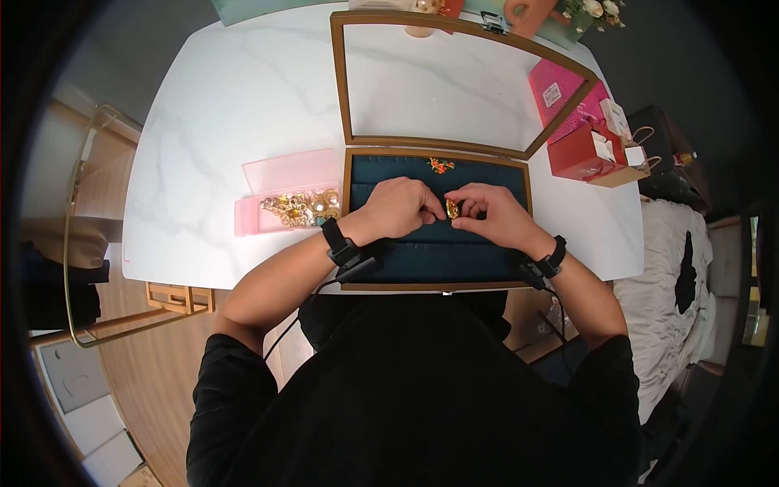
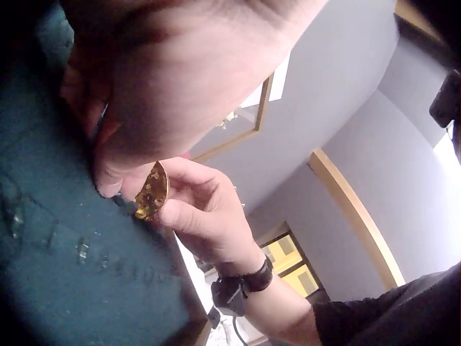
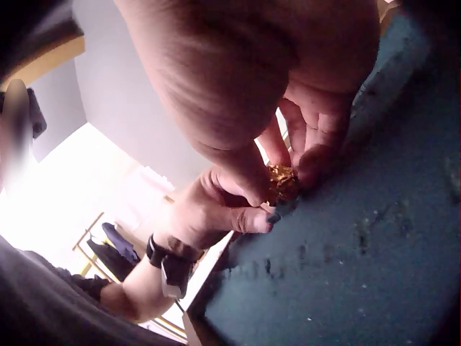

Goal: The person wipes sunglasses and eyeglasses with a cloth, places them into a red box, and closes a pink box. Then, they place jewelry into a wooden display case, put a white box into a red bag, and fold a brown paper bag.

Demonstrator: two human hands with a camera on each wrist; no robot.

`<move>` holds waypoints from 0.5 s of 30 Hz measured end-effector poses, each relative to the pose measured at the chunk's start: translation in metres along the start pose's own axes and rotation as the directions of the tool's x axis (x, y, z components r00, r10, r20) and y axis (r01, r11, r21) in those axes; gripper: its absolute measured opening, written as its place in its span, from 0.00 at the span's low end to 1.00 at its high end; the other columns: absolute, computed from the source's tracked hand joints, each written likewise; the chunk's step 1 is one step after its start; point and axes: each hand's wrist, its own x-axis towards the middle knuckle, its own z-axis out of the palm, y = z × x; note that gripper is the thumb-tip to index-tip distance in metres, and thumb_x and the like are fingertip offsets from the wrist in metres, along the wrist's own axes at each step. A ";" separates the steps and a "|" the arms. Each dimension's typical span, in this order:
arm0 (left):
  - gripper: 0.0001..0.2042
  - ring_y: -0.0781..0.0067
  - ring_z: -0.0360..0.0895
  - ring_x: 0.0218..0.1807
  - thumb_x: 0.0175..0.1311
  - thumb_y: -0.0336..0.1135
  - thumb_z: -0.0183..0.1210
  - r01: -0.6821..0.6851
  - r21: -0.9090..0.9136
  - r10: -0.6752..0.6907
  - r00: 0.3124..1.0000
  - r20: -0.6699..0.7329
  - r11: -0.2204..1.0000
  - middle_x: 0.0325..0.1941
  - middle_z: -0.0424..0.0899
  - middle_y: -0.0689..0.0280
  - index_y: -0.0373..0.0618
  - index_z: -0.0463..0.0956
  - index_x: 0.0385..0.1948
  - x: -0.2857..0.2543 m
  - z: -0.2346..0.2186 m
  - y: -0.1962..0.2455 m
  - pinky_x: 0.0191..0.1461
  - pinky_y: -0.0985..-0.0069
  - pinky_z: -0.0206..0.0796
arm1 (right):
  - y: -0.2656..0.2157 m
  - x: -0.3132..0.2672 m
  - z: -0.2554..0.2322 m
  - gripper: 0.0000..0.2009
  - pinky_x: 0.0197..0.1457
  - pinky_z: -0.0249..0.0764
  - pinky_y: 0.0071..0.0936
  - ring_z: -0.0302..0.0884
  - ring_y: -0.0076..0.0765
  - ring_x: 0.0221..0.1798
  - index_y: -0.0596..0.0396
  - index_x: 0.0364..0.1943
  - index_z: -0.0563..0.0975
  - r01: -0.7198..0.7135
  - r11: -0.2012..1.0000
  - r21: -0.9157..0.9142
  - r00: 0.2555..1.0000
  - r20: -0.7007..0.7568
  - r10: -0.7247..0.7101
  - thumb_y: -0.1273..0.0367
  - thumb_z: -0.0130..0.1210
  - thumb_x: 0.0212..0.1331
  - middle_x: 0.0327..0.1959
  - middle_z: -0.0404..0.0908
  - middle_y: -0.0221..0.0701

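The right hand [image 1: 492,214] pinches a small gold brooch [image 1: 452,210] between thumb and fingertips, on edge close over the dark blue lining [image 1: 438,264] of a display box. Its hollow back shows in the left wrist view, where the brooch [image 2: 153,191] stands beside the left fingertips. Curled inward from the other side, the left hand [image 1: 392,206] has its thumb and fingers down at the lining. A small dark tab [image 3: 274,216] of cloth shows at the left thumb tip, right under the brooch. An orange flower brooch [image 1: 441,165] lies farther up on the lining.
The box's wood-framed glass lid [image 1: 342,81] stands raised behind it. Left of the box, an open pink case [image 1: 247,217] holds several gold and pearl pieces. A red gift box [image 1: 578,154] and a pink package [image 1: 552,89] sit at the right on the white table [image 1: 195,162].
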 end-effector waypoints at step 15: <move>0.08 0.55 0.90 0.46 0.61 0.32 0.71 -0.012 0.023 0.012 1.000 -0.021 1.000 0.40 0.94 0.65 0.56 0.94 0.40 0.005 -0.002 -0.006 0.51 0.61 0.80 | -0.009 -0.015 0.029 0.22 0.53 0.83 0.39 0.85 0.49 0.49 0.59 0.59 0.81 0.265 0.869 -0.418 0.949 -0.048 -0.312 0.73 0.73 0.61 0.52 0.79 0.37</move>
